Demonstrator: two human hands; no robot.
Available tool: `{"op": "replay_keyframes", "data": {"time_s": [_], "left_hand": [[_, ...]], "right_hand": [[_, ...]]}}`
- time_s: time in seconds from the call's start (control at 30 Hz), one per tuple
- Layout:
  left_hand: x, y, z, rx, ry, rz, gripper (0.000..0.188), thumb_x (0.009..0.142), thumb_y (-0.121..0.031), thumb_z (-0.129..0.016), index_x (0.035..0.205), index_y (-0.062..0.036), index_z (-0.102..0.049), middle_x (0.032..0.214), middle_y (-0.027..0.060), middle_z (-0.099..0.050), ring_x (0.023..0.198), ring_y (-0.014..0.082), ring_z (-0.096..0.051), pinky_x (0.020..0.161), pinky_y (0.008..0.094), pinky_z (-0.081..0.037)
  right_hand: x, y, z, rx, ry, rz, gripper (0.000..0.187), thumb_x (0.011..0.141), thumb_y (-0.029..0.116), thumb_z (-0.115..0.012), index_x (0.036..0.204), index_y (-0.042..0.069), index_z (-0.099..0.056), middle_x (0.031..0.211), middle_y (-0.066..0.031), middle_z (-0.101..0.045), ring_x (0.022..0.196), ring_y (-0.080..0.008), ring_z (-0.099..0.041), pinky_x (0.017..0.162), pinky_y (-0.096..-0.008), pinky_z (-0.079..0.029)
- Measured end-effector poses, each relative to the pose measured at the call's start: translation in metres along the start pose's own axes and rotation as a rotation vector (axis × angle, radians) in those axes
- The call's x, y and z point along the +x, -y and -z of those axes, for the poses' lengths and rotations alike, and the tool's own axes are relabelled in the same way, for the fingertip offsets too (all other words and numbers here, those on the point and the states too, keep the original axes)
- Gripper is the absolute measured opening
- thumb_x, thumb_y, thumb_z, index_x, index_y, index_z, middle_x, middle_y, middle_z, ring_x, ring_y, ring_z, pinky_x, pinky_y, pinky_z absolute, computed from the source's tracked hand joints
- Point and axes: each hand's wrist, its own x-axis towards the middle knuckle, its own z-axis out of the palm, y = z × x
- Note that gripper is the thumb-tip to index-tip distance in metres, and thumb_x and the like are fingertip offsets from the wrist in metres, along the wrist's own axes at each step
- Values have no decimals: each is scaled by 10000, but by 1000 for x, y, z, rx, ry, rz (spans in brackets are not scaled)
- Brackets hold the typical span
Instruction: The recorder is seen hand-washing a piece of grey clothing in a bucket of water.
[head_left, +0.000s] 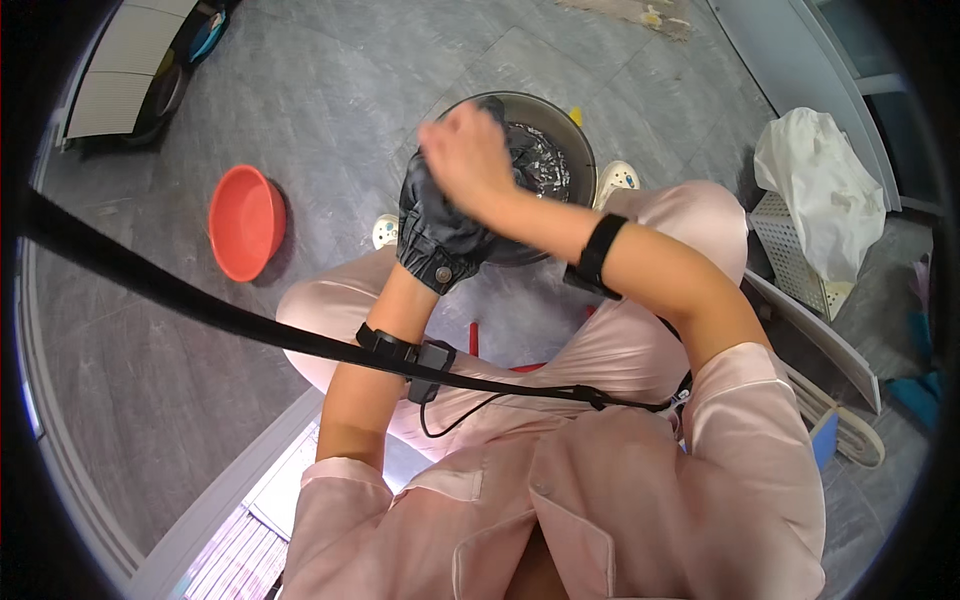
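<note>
A dark, wet-looking garment [425, 215] with a metal button on its band covers my left hand, whose fingers are hidden. My left forearm [400, 300] enters the garment at the buttoned band. Across the top of the cloth lies my right hand [465, 155], its fingers bent but smeared by motion, so I cannot tell how firmly they close. Both hands are over the left side of a dark round basin [582, 160]. Water [545, 165] with bright reflections shows in the basin, right of my right hand. Part of the garment hangs over the basin's left rim.
A red plastic basin [246, 222] stands on the grey floor to the left. On the right, a white perforated basket [785, 240] has a white plastic bag [820, 185] over it. My knees flank the dark basin. A black strap [200, 310] crosses the view.
</note>
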Motion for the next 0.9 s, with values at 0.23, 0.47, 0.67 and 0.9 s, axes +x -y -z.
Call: {"op": "replay_keyframes", "data": {"time_s": [0.23,0.47,0.67,0.9], "left_hand": [[10,-2,-5,-41,-6,-42,172,870,-191,-529,981,-63,-559,875,54,-578,842,194,-553,747,329,-448],[15,8,-16,-101,-57,-76,155,890,-175,-505,988,-66,-554,884,49,-575,864,183,-548,765,309,-448],[20,-5,-26,-211,-25,-202,143,907,-162,-484,994,-69,-549,891,44,-573,882,174,-543,780,292,-447],[10,0,-24,-457,-11,-155,172,924,-169,-455,1036,-67,-538,951,45,-569,924,169,-538,815,281,-439]], "right_hand": [[-5,-2,15,-96,2,82,258,878,245,-528,1060,105,-645,994,-165,-499,927,-336,-507,795,-438,-421],[-51,29,8,129,-29,199,257,855,181,-537,1083,97,-622,1009,-183,-490,931,-348,-510,773,-460,-432],[-8,-37,19,-273,-162,70,229,855,220,-523,1007,135,-672,1029,-146,-529,972,-345,-481,843,-450,-397],[-48,-3,19,129,-4,139,268,893,208,-504,1022,29,-657,1143,-168,-618,1166,-367,-515,1071,-492,-267]]}}
